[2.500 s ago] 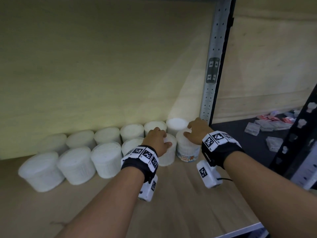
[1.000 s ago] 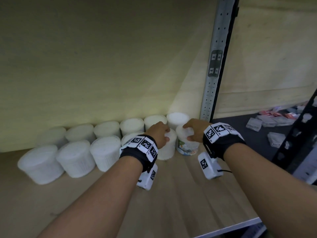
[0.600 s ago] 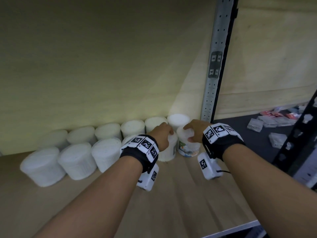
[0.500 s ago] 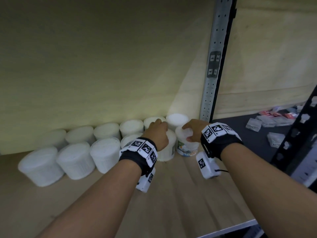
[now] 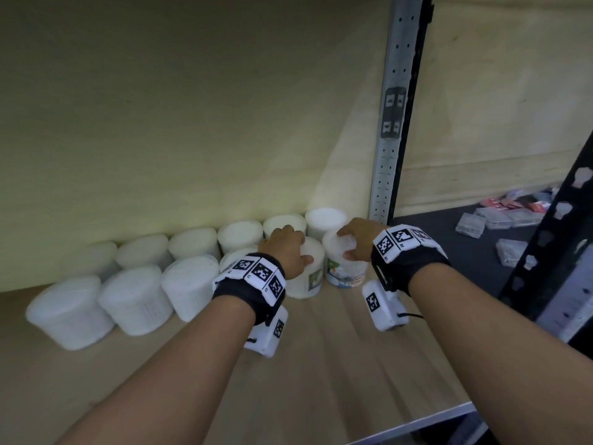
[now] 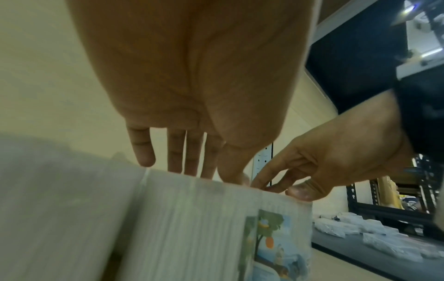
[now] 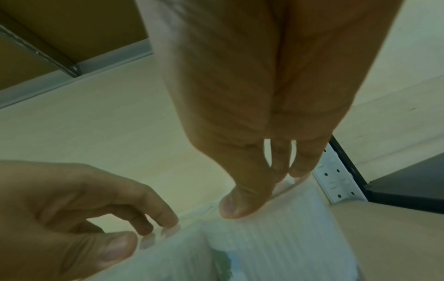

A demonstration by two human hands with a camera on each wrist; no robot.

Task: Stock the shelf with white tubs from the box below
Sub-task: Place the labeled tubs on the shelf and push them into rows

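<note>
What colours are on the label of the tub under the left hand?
Blue and green, with an orange spot, on the tub; the left wrist view shows it best.

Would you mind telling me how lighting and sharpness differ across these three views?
Head view: dim, with a bright patch on the back panel above the rightmost tubs. Left wrist view: the near tub is motion-smeared. Right wrist view: soft throughout, greenish cast.

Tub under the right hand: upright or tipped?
Upright. The labelled tub stands base-down on the shelf, lid up, with the right hand gripping its top.
</note>
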